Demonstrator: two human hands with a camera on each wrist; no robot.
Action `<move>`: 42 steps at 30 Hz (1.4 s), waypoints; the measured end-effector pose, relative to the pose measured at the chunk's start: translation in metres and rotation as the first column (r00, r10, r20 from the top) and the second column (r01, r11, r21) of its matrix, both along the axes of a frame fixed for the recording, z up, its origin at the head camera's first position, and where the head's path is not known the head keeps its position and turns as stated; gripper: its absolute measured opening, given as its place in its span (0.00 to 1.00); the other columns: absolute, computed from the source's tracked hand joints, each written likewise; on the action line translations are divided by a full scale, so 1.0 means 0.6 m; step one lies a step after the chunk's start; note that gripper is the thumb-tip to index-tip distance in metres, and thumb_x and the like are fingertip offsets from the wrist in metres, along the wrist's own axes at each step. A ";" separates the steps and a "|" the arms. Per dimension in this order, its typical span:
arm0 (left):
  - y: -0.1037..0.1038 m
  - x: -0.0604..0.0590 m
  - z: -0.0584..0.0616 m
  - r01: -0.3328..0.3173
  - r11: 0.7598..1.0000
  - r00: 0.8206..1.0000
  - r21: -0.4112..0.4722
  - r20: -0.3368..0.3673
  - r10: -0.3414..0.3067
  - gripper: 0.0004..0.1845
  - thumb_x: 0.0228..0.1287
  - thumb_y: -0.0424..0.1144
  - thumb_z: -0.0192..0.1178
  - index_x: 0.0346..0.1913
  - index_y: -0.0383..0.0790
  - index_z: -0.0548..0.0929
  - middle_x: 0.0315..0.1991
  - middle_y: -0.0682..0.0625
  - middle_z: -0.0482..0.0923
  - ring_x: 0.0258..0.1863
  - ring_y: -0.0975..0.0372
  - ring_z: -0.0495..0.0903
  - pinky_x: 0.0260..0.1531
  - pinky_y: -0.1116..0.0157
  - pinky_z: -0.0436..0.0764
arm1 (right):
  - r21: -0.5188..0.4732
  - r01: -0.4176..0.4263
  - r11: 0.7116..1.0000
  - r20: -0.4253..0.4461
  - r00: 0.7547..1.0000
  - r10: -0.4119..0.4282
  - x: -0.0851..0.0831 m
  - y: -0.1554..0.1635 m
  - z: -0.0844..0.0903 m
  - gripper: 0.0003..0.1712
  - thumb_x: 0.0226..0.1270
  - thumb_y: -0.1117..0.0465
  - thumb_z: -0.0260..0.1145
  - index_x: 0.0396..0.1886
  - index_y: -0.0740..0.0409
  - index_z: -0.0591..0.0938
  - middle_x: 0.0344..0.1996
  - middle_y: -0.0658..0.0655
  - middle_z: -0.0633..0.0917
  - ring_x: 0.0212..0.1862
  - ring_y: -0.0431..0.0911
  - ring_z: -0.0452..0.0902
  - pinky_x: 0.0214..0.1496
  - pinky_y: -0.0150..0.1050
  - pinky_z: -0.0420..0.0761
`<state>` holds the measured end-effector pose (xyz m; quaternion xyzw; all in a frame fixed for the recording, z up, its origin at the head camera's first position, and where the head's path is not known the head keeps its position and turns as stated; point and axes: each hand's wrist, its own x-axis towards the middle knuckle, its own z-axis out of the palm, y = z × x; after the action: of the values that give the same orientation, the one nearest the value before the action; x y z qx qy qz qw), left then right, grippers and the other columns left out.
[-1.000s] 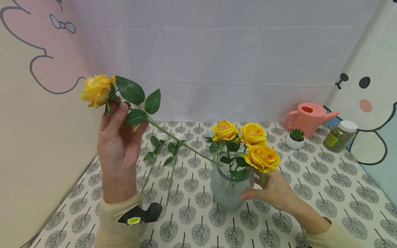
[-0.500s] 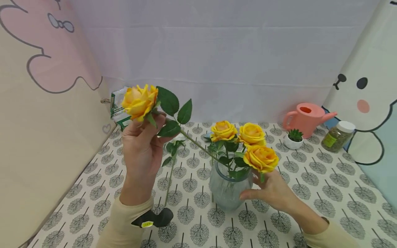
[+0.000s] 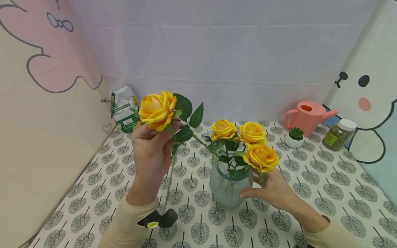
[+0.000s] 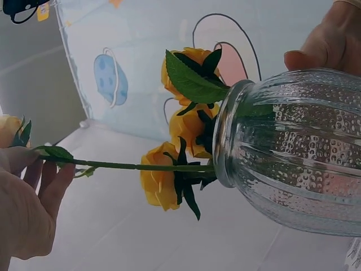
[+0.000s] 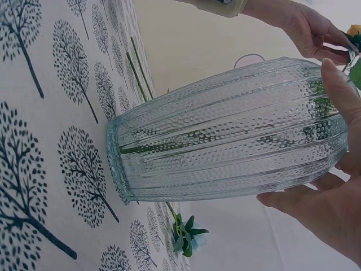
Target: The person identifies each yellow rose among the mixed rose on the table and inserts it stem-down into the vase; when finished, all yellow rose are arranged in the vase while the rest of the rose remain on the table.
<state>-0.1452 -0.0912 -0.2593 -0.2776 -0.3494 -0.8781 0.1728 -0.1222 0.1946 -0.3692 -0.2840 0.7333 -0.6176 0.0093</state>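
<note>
My left hand (image 3: 151, 156) pinches a yellow rose (image 3: 157, 111) by its stem just under the bloom. From there the green stem (image 4: 121, 165) slants down into the mouth of a clear ribbed glass vase (image 3: 230, 193). Three more yellow roses (image 3: 261, 157) stand in the vase, their blooms above the rim. On the vase's right side, my right hand (image 3: 274, 189) holds the glass, with thumb and fingers spread around its upper part. The right wrist view shows the vase base (image 5: 117, 161) on the tree-patterned cloth, with a stem inside the glass.
More cut stems (image 3: 170, 179) lie on the cloth left of the vase. At the back left stands a green and white bag (image 3: 124, 108). A coral watering can (image 3: 307, 117), a small potted succulent (image 3: 294, 137) and a white-lidded jar (image 3: 339, 135) stand at the back right.
My left hand has moved right and slightly down with the rose, bringing the bloom nearer the vase and uncovering the bag behind. My right hand and the vase have stayed in place.
</note>
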 end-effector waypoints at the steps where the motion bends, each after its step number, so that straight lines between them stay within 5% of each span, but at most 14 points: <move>1: 0.001 0.000 -0.001 -0.003 1.000 1.000 -0.014 0.002 0.003 0.11 0.56 0.20 0.70 0.41 0.34 0.90 0.42 0.41 0.80 0.36 0.57 0.86 0.29 0.70 0.86 | 0.004 0.003 1.000 -0.004 1.000 -0.003 0.000 0.000 0.000 0.60 0.46 0.74 0.79 0.77 0.62 0.57 0.71 0.56 0.67 0.69 0.36 0.64 0.63 0.51 0.72; 7: 0.010 -0.007 -0.009 0.014 0.996 1.000 -0.085 0.022 -0.012 0.13 0.59 0.20 0.66 0.45 0.36 0.89 0.41 0.42 0.83 0.37 0.57 0.87 0.29 0.68 0.86 | -0.045 -0.043 0.998 -0.027 0.999 0.042 -0.002 -0.001 0.000 0.58 0.46 0.76 0.78 0.76 0.61 0.58 0.70 0.54 0.68 0.69 0.39 0.66 0.64 0.40 0.74; 14: 0.021 -0.023 -0.021 0.019 0.991 0.991 -0.131 0.131 -0.002 0.22 0.63 0.16 0.53 0.43 0.42 0.90 0.36 0.46 0.85 0.36 0.61 0.86 0.29 0.65 0.87 | -0.071 -0.067 0.995 -0.046 0.997 0.064 -0.003 0.000 -0.002 0.55 0.45 0.79 0.77 0.73 0.66 0.60 0.65 0.55 0.73 0.65 0.42 0.71 0.64 0.35 0.74; 27: 0.044 -0.046 -0.044 0.070 0.981 0.976 -0.179 0.215 -0.030 0.23 0.64 0.16 0.54 0.44 0.46 0.90 0.36 0.50 0.85 0.33 0.62 0.84 0.32 0.61 0.88 | 0.037 0.012 0.999 -0.047 0.999 -0.010 0.001 0.001 -0.003 0.46 0.47 0.74 0.79 0.68 0.69 0.69 0.60 0.54 0.79 0.60 0.41 0.76 0.62 0.34 0.76; 33: 0.047 -0.054 -0.049 0.110 0.977 0.967 -0.184 0.249 -0.062 0.14 0.62 0.21 0.63 0.39 0.44 0.90 0.35 0.51 0.82 0.34 0.62 0.81 0.31 0.59 0.88 | 0.011 -0.020 1.000 -0.043 0.999 0.020 0.001 0.001 -0.001 0.50 0.48 0.75 0.78 0.71 0.66 0.64 0.62 0.52 0.77 0.61 0.42 0.76 0.62 0.36 0.76; 42: 0.049 -0.054 -0.055 0.171 0.943 0.956 -0.285 0.278 -0.089 0.19 0.61 0.21 0.56 0.42 0.48 0.89 0.41 0.49 0.81 0.35 0.62 0.82 0.30 0.64 0.87 | -0.040 -0.079 0.996 -0.021 0.997 0.078 0.000 0.001 0.002 0.51 0.49 0.77 0.76 0.73 0.63 0.63 0.67 0.53 0.73 0.67 0.42 0.70 0.65 0.37 0.73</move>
<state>-0.1775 -0.0620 -0.2922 -0.2052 -0.4814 -0.8519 0.0214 -0.1223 0.1952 -0.3682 -0.3190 0.7087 -0.6289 0.0206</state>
